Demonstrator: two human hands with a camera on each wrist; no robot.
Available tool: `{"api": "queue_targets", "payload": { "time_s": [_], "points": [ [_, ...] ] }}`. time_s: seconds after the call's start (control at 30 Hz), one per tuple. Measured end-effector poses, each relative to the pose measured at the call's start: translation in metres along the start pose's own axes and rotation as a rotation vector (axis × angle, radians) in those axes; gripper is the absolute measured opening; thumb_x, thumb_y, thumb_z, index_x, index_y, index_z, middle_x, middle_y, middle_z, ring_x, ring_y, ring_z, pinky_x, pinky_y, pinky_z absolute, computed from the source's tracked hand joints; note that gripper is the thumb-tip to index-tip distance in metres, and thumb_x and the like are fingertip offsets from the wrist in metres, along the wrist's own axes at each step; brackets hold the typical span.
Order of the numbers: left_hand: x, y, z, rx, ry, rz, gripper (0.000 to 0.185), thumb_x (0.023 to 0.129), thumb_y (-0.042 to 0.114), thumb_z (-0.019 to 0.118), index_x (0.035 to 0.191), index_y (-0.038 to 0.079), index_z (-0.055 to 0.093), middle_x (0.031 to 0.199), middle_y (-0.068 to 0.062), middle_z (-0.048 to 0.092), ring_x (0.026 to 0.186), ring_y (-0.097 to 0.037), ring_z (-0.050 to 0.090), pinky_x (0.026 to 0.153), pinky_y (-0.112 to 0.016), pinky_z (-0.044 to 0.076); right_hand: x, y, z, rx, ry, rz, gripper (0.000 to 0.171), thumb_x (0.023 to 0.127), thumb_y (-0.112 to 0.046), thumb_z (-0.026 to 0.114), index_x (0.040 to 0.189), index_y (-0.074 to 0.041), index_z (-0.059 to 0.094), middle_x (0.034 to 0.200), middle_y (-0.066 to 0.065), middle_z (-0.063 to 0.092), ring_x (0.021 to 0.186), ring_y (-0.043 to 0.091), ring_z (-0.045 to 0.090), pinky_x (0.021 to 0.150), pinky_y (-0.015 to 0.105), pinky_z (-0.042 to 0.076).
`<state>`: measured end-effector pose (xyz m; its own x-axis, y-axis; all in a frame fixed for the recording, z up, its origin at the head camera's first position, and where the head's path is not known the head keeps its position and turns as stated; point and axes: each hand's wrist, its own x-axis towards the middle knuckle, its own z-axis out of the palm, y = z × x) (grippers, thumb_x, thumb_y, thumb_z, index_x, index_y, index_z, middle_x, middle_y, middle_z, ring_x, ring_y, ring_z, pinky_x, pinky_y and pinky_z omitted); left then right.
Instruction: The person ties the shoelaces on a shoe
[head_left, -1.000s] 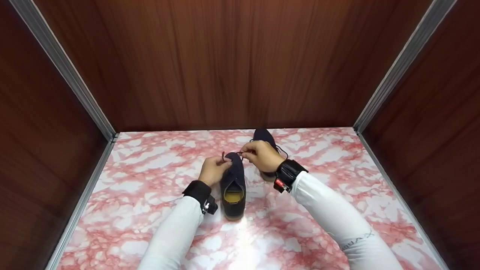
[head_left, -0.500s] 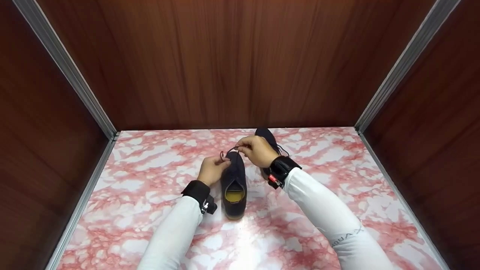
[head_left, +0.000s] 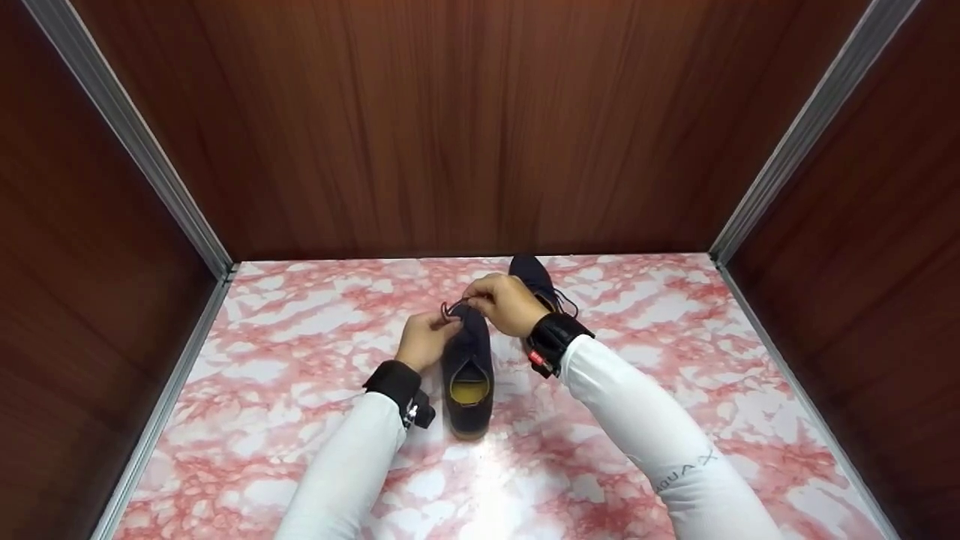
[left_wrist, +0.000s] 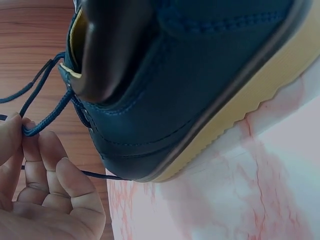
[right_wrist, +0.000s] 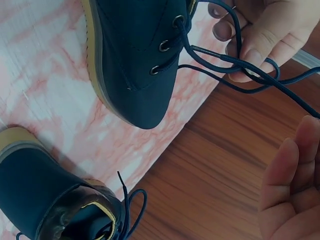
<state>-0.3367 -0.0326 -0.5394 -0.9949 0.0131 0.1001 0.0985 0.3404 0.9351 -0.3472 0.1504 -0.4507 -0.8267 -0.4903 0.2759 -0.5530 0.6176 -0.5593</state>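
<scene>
A dark blue lace-up shoe (head_left: 469,356) with a tan sole stands on the marbled surface, toe away from me. My left hand (head_left: 426,341), beside its front, pinches a loop of the dark shoelace (left_wrist: 52,114) between thumb and fingertip. Across the toe, my right hand (head_left: 510,304) is close to the left and pinches another stretch of lace. In the right wrist view the lace (right_wrist: 295,95) runs from the left hand (right_wrist: 272,35) toward the right hand (right_wrist: 292,192), whose pinching fingertips are partly cut off at the frame edge.
The matching shoe (head_left: 529,270) stands behind and right, partly hidden by my right hand, its loose laces (right_wrist: 131,215) hanging at its side. Brown wood-grain panels (head_left: 480,135) with metal corner strips (head_left: 810,135) close in the pink-and-white surface (head_left: 300,360) at back and sides.
My right hand has moved left with its lace, over the toe and nearer the left hand. The left hand and the near shoe have stayed nearly in place.
</scene>
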Motion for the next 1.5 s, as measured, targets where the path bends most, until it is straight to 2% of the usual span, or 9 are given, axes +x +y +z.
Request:
{"api": "queue_targets", "payload": {
  "time_s": [0.23,0.43,0.77,0.97,1.13,1.33,1.5],
  "points": [
    [0.000,0.000,-0.001,-0.007,-0.004,-0.011,0.012,0.093,0.010,0.075,0.100,0.002,0.081,0.096,-0.013,0.081,0.083,-0.011,0.068,0.081,-0.027,0.055,0.000,-0.006,0.002,0.022,0.002,-0.034,0.008,0.098,-0.007,0.070,0.098,-0.005,0.078,0.093,0.013,0.076,0.081,0.018,0.066,0.077,0.030,0.054],
    [-0.002,0.001,-0.001,-0.006,0.009,-0.014,0.013,0.092,0.010,0.075,0.099,0.001,0.081,0.094,-0.012,0.081,0.084,-0.012,0.067,0.081,-0.027,0.054,0.000,-0.005,0.004,0.027,0.008,-0.046,0.008,0.097,-0.006,0.071,0.099,-0.004,0.078,0.096,0.014,0.076,0.086,0.020,0.066,0.079,0.031,0.053],
    [-0.002,0.000,-0.002,-0.003,0.006,-0.023,0.012,0.092,0.011,0.077,0.088,0.001,0.079,0.082,-0.006,0.078,0.074,-0.008,0.061,0.073,-0.023,0.050,-0.003,0.005,0.008,-0.109,-0.034,-0.055,0.008,0.097,-0.009,0.072,0.098,-0.006,0.079,0.096,0.012,0.077,0.094,0.026,0.073,0.087,0.042,0.059],
    [-0.001,-0.005,-0.002,-0.014,0.007,-0.013,0.010,0.091,0.010,0.077,0.094,0.001,0.080,0.089,-0.009,0.080,0.077,-0.007,0.065,0.075,-0.022,0.053,-0.005,0.009,0.012,-0.170,-0.076,-0.071,0.009,0.097,-0.007,0.072,0.099,-0.007,0.080,0.099,0.010,0.079,0.098,0.027,0.074,0.092,0.043,0.059],
    [-0.003,-0.007,-0.003,0.025,0.006,-0.004,0.010,0.092,0.011,0.077,0.095,0.002,0.081,0.091,-0.012,0.081,0.079,-0.009,0.068,0.077,-0.024,0.056,-0.008,0.013,0.017,-0.210,-0.097,-0.063,0.009,0.096,-0.007,0.073,0.100,-0.008,0.081,0.101,0.007,0.081,0.102,0.027,0.074,0.097,0.043,0.057],
    [-0.006,-0.007,-0.006,0.037,0.006,-0.023,0.010,0.093,0.011,0.076,0.096,0.002,0.080,0.092,-0.012,0.080,0.080,-0.008,0.067,0.081,-0.026,0.056,-0.013,0.019,0.022,-0.188,-0.115,-0.027,0.012,0.095,-0.005,0.073,0.103,-0.005,0.081,0.103,0.010,0.081,0.100,0.027,0.075,0.091,0.043,0.060],
    [-0.008,-0.009,-0.007,0.043,0.000,-0.040,0.011,0.094,0.012,0.075,0.095,0.002,0.079,0.091,-0.010,0.080,0.079,-0.006,0.064,0.082,-0.025,0.054,-0.018,0.027,0.020,-0.192,-0.119,-0.025,0.011,0.094,-0.005,0.073,0.102,-0.004,0.080,0.097,0.010,0.080,0.092,0.025,0.074,0.086,0.043,0.060]
  ]
}}
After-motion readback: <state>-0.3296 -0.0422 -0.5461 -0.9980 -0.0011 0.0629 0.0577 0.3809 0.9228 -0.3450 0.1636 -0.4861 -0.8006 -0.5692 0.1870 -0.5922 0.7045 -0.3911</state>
